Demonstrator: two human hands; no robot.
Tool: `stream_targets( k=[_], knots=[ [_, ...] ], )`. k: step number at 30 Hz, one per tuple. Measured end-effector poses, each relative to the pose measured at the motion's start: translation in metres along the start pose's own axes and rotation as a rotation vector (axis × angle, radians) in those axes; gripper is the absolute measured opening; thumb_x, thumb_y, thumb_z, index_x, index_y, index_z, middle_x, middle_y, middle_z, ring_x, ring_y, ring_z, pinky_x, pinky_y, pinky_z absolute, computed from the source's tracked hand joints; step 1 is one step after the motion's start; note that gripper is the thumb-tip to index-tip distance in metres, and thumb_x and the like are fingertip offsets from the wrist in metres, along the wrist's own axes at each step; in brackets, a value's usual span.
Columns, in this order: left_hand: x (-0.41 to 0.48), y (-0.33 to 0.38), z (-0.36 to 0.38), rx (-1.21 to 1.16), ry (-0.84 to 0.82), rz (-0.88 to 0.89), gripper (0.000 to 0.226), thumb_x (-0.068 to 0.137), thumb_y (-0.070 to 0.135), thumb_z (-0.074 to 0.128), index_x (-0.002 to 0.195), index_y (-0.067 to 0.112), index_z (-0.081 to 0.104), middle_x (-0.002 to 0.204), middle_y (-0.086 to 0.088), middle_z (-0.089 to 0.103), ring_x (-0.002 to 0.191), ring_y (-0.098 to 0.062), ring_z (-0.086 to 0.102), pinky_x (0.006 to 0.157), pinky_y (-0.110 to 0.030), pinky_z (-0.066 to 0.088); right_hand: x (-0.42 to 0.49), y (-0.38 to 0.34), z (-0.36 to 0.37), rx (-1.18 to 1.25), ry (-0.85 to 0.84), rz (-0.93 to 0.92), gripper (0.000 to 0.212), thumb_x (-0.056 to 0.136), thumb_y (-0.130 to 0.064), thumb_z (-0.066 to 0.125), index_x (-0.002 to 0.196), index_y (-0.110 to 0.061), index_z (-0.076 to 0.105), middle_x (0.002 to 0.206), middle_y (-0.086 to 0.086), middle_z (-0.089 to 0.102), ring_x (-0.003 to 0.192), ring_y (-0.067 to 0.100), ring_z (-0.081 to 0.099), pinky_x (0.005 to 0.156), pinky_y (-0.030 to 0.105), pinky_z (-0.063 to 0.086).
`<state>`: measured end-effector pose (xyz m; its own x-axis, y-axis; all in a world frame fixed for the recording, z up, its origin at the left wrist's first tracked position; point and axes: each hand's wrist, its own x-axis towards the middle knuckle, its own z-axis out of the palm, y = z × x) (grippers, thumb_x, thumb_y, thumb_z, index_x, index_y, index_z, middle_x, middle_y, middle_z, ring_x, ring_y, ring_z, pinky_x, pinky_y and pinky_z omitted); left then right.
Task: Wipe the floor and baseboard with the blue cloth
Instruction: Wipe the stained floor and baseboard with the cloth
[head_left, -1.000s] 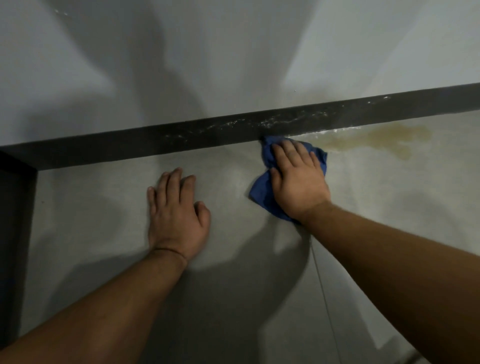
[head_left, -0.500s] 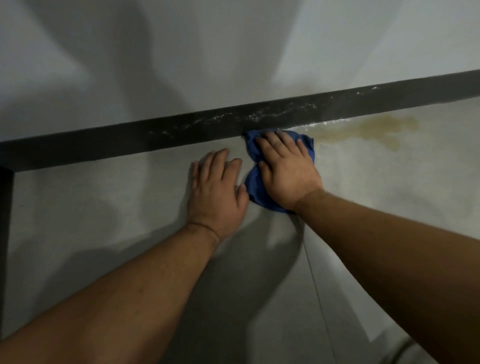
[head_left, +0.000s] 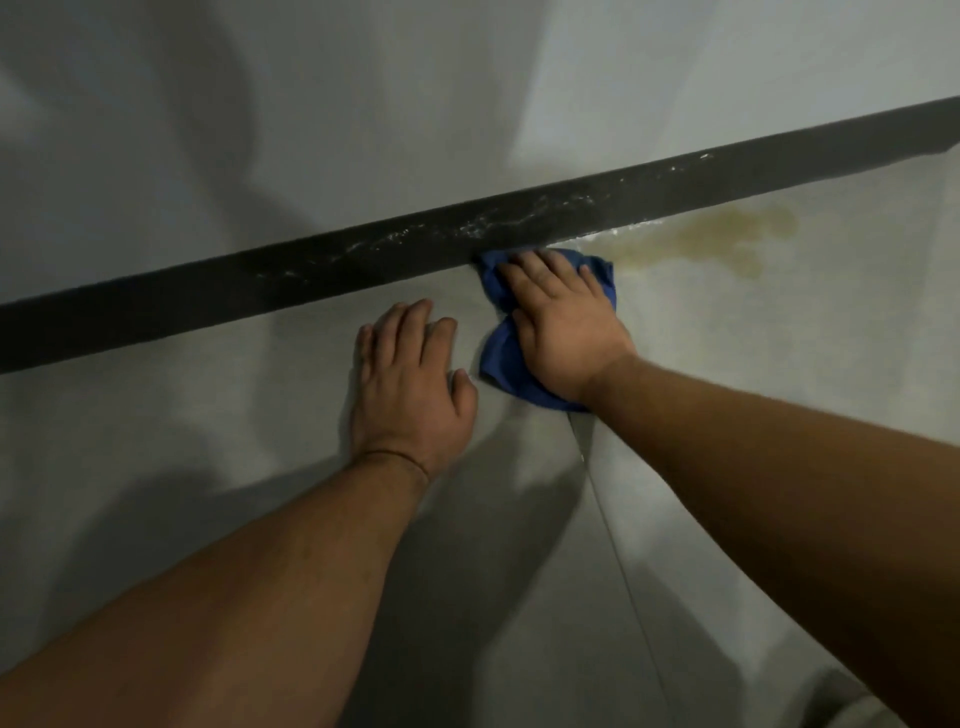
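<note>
Two open palms, fingers straight: left hand (head_left: 410, 387) flat on floor (head_left: 197, 447), right hand (head_left: 563, 332) flat atop blue cloth (head_left: 497, 359) at baseboard (head_left: 208, 306).

baseboard (head_left: 363, 270) blocks ahead | stained floor (head_left: 779, 338) open to the right | left hand (head_left: 410, 384) obstructs leftward

the left hand (head_left: 410, 384) has slid across the floor (head_left: 234, 426) to just beside the blue cloth (head_left: 500, 358).

**Hands and cloth at baseboard**

Your right hand (head_left: 563, 332) lies flat on the cloth (head_left: 501, 364), which sits on the floor (head_left: 208, 426) touching the baseboard (head_left: 260, 291). Your left hand (head_left: 410, 384) rests flat on the floor just left of the cloth. A stain (head_left: 717, 241) lies right of the cloth, along the baseboard. The wall (head_left: 363, 130) is behind.
</note>
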<state>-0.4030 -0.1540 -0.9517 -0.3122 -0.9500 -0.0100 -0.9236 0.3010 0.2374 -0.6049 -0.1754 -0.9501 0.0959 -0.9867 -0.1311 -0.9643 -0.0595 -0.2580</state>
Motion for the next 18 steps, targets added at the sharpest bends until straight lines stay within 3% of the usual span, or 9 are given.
stream_targets(
  k=[6, 12, 18],
  knots=[
    [0.0, 0.001, -0.003, -0.008, -0.02, -0.005, 0.062, 0.088, 0.039, 0.036, 0.145, 0.018, 0.048, 0.159, -0.011, 0.039, 0.15, -0.031, 0.032, 0.125, -0.056, 0.021, -0.03, -0.001, 0.003, 0.025, 0.082, 0.199, 0.055, 0.107, -0.036, 0.035, 0.16, -0.021, 0.033, 0.169, 0.005, 0.028, 0.158, 0.028, 0.017, 0.129, 0.055, 0.014],
    [0.0, -0.001, 0.0, 0.013, -0.018, -0.002, 0.061, 0.089, 0.038, 0.039, 0.145, 0.018, 0.047, 0.16, -0.012, 0.039, 0.151, -0.031, 0.032, 0.125, -0.055, 0.021, -0.034, -0.012, 0.011, 0.0, 0.016, -0.019, 0.057, 0.105, -0.039, 0.035, 0.159, -0.022, 0.035, 0.168, 0.004, 0.032, 0.158, 0.03, 0.02, 0.128, 0.059, 0.013],
    [0.0, 0.0, 0.001, 0.009, -0.008, -0.006, 0.06, 0.088, 0.037, 0.042, 0.144, 0.017, 0.048, 0.158, -0.012, 0.04, 0.149, -0.032, 0.033, 0.125, -0.056, 0.021, 0.001, 0.014, -0.002, -0.019, 0.037, -0.017, 0.055, 0.105, -0.034, 0.036, 0.159, -0.02, 0.036, 0.167, 0.004, 0.034, 0.156, 0.029, 0.024, 0.128, 0.055, 0.016]
  ],
)
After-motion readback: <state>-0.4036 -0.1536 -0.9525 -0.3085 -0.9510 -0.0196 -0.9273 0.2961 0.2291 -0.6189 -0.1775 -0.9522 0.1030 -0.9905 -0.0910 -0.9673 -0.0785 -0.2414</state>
